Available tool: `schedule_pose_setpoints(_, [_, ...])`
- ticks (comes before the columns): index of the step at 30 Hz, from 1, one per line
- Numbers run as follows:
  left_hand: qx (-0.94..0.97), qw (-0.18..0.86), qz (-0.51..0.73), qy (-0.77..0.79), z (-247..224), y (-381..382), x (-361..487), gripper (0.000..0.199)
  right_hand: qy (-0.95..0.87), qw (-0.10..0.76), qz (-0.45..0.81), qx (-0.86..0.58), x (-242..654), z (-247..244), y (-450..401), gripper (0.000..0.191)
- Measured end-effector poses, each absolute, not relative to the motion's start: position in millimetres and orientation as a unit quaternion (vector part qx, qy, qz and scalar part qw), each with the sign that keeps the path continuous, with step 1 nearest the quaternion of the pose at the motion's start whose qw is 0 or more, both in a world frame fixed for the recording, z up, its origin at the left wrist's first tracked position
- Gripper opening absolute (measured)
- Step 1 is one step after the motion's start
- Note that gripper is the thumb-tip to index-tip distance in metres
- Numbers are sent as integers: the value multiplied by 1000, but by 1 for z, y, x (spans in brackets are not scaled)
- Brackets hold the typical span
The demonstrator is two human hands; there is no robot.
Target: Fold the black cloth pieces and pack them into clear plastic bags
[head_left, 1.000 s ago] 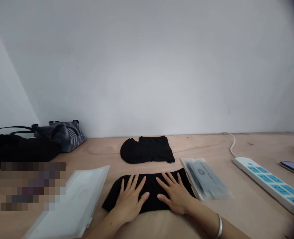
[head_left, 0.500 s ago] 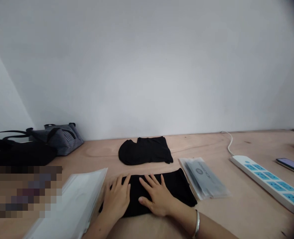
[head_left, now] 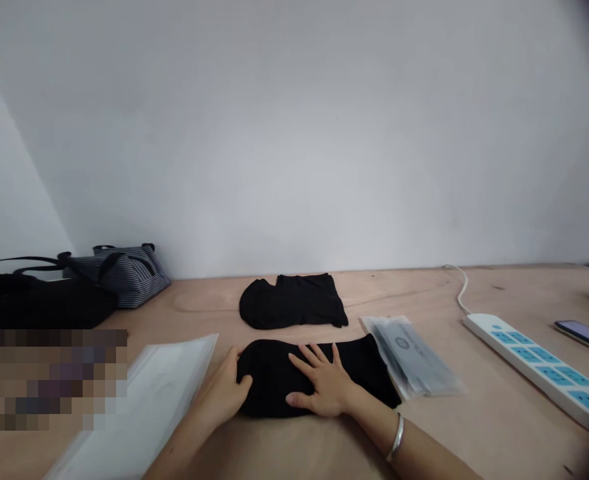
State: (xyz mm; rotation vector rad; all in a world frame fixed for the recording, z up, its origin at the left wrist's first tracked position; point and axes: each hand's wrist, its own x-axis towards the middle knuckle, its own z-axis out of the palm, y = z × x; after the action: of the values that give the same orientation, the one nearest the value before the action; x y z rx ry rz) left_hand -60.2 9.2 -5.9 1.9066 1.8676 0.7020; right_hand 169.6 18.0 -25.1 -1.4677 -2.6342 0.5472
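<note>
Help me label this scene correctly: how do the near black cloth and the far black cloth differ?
The near cloth lies under the spread right hand, with the left hand at its rounded end; no hand touches the far cloth. The far cloth has a sharp notch in its back edge, while the near cloth's only dips gently. Both are black and lie on the table.

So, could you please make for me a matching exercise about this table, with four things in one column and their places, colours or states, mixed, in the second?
1. Striped bag
2. Power strip
3. Right hand
4. Left hand

A. Flat on the near black cloth, fingers spread
B. Near the wall, on the left side
C. At the rounded end of the near black cloth
D. White and blue

Pairs: 1-B, 2-D, 3-A, 4-C
</note>
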Motion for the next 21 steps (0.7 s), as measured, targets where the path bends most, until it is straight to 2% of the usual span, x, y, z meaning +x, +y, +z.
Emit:
schedule_pose_setpoints(3, [654,178,385,626,-3,9,-49,32,-870,59,169,-459,151,-30,19,75])
schedule_pose_setpoints(6, [626,188,507,561,-8,5,-30,41,-884,98,161,-427,130,-33,20,71])
schedule_pose_setpoints(10, [641,245,552,474,-22,-2,-13,52,-891,150,190,-385,127,-27,24,68])
schedule_pose_setpoints(13, [713,162,481,483,-28,-5,-10,42,-869,216,199,-399,154,-20,25,55])
schedule_pose_setpoints(15, [770,69,392,499,-29,-7,-8,34,-827,252,156,-478,180,-17,24,39])
schedule_pose_setpoints(17, [807,7,291,513,-29,-9,-4,35,-777,263,104,-563,206,-19,22,28])
schedule_pose_setpoints(19, [830,-9,199,521,-30,-12,2,44,-733,257,72,-626,224,-24,19,32])
schedule_pose_setpoints(21, [843,4,137,521,-31,-15,6,57,-706,248,80,-659,233,-31,17,46])
